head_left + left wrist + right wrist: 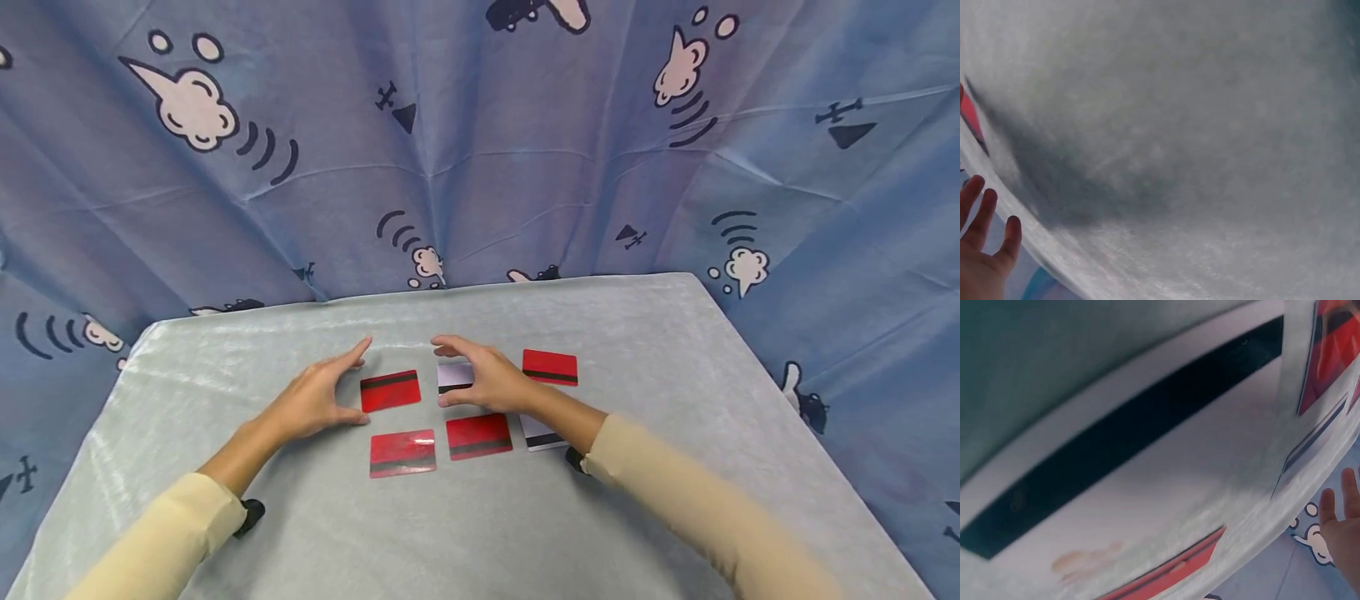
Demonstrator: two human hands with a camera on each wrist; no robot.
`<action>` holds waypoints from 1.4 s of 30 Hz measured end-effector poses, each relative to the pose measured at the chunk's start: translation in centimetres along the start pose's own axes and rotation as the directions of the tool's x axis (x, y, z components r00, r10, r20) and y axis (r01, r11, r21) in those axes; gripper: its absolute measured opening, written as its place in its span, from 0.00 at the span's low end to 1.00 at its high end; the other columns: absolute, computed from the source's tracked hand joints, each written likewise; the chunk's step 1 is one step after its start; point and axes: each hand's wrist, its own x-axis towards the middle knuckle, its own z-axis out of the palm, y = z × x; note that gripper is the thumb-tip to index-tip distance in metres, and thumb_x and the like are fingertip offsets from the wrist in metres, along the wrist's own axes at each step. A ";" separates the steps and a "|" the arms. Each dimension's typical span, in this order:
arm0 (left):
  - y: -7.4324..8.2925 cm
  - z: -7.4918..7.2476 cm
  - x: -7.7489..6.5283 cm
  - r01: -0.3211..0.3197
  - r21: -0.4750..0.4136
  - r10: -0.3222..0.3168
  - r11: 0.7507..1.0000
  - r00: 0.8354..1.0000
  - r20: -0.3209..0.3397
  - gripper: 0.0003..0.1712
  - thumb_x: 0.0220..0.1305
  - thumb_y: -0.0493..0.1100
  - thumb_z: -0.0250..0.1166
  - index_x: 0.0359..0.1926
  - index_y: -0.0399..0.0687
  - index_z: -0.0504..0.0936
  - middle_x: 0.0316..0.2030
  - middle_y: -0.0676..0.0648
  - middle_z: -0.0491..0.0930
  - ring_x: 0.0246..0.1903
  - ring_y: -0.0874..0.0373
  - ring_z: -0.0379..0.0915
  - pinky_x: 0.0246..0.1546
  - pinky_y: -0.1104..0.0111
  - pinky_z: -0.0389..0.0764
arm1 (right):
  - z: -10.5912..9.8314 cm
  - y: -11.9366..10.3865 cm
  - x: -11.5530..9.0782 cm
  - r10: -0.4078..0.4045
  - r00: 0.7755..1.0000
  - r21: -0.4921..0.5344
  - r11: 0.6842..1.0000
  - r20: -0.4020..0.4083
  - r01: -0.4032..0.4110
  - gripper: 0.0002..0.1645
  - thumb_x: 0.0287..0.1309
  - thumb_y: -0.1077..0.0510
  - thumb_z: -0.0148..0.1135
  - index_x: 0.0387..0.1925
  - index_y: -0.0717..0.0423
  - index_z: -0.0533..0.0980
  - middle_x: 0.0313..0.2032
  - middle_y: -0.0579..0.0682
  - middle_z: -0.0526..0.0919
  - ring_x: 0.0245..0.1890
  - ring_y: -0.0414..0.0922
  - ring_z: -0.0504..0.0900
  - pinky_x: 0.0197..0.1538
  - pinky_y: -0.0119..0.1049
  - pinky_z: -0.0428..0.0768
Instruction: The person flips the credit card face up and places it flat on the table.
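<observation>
Beside a red magnetic-stripe card (391, 397) we spread our left hand (310, 400), over a white magnetic-stripe card (454, 374) our right hand (497, 381) (both empty).

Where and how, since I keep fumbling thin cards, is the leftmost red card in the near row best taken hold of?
Probably at its left end: bring the left hand in from the left and pinch the red card across its two long edges. It lies flat, its left end faces away from the other cards, and another red card sits close off its right end.
</observation>
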 end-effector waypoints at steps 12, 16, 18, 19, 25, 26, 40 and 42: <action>-0.3 0.7 0.0 0.018 -0.018 -0.017 1.000 1.000 0.009 0.64 0.44 0.43 0.82 0.78 0.49 0.54 0.52 0.44 0.82 0.57 0.43 0.74 0.60 0.44 0.69 | 1.4 -0.7 1.2 0.043 0.998 -0.030 0.999 0.039 -0.042 0.48 0.49 0.56 0.79 0.70 0.53 0.66 0.59 0.50 0.81 0.64 0.45 0.72 0.68 0.49 0.65; -0.5 0.8 0.1 0.015 -0.032 -0.015 0.999 1.000 0.002 0.64 0.45 0.43 0.82 0.78 0.48 0.53 0.52 0.45 0.82 0.56 0.43 0.74 0.60 0.44 0.69 | 1.9 -0.8 1.8 0.069 0.996 -0.039 0.997 0.052 -0.067 0.47 0.50 0.56 0.78 0.70 0.52 0.66 0.58 0.50 0.81 0.64 0.45 0.72 0.68 0.48 0.65; -0.6 0.9 0.1 0.016 -0.042 -0.016 0.999 1.000 -0.003 0.64 0.45 0.43 0.82 0.78 0.47 0.52 0.52 0.45 0.82 0.57 0.43 0.73 0.60 0.44 0.68 | 2.1 -0.8 2.1 0.074 0.996 -0.036 0.997 0.054 -0.072 0.47 0.50 0.57 0.78 0.70 0.53 0.66 0.58 0.50 0.82 0.64 0.45 0.73 0.68 0.47 0.66; -0.6 0.9 0.1 0.017 -0.047 -0.018 0.999 1.000 -0.006 0.65 0.45 0.43 0.82 0.78 0.47 0.52 0.52 0.45 0.83 0.57 0.42 0.73 0.60 0.43 0.68 | 2.2 -0.7 2.3 0.076 0.995 -0.035 0.997 0.058 -0.074 0.47 0.50 0.57 0.78 0.70 0.53 0.66 0.58 0.50 0.82 0.63 0.44 0.73 0.68 0.47 0.66; -0.9 1.0 -0.1 0.029 -0.086 -0.032 0.996 0.999 -0.027 0.64 0.45 0.42 0.82 0.78 0.46 0.52 0.52 0.46 0.83 0.59 0.40 0.70 0.61 0.42 0.66 | 2.7 -0.8 3.1 0.094 0.993 -0.053 0.995 0.077 -0.090 0.47 0.50 0.58 0.78 0.70 0.53 0.66 0.57 0.49 0.82 0.62 0.43 0.73 0.67 0.44 0.66; -0.9 1.0 -0.1 0.030 -0.089 -0.033 0.996 0.999 -0.031 0.64 0.45 0.43 0.82 0.78 0.47 0.53 0.52 0.46 0.83 0.59 0.41 0.70 0.61 0.42 0.66 | 2.7 -0.8 3.2 0.097 0.992 -0.061 0.994 0.079 -0.092 0.47 0.50 0.58 0.78 0.70 0.53 0.66 0.57 0.49 0.82 0.62 0.43 0.73 0.67 0.44 0.66; -1.2 1.1 -0.1 -0.006 -0.082 0.000 0.997 0.998 -0.070 0.62 0.45 0.41 0.82 0.77 0.45 0.56 0.50 0.47 0.85 0.59 0.41 0.71 0.60 0.42 0.67 | 3.3 -0.7 4.1 0.130 0.987 -0.199 0.974 0.097 -0.109 0.43 0.53 0.61 0.75 0.69 0.51 0.67 0.56 0.47 0.82 0.60 0.44 0.75 0.66 0.42 0.68; -1.2 1.1 -0.1 -0.006 -0.082 0.000 0.997 0.997 -0.072 0.61 0.45 0.41 0.82 0.77 0.45 0.56 0.49 0.47 0.85 0.59 0.41 0.71 0.60 0.43 0.67 | 3.3 -0.7 4.2 0.137 0.986 -0.207 0.972 0.094 -0.115 0.43 0.53 0.61 0.75 0.69 0.52 0.68 0.55 0.47 0.82 0.59 0.44 0.75 0.66 0.42 0.69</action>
